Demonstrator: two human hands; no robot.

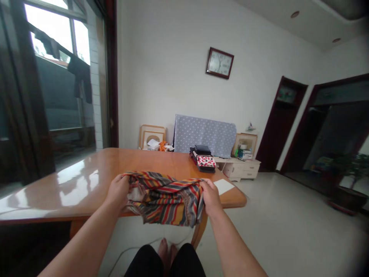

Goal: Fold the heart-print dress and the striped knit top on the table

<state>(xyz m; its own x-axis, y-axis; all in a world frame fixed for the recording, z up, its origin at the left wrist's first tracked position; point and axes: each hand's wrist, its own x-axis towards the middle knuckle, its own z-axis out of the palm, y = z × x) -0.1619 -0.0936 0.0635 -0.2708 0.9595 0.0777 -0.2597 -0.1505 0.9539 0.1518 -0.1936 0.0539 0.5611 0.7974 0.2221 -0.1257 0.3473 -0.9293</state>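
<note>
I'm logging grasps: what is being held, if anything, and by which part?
A multicoloured striped cloth, held by its upper edge: left hand at one end, right hand at the other.

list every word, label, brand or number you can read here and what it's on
No text reads clearly.
Wall clock: dial markings, too blurred to read.
Boxes by the far wall: any print is too small to read.
Striped cloth: no lettering visible.

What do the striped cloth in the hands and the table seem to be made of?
Striped cloth: a soft, thin, matte-looking fabric, since it sags into loose folds; whether cotton or synthetic, I can't tell. Table: probably varnished wood, orange-brown, its glossy top showing bright reflections.
</note>
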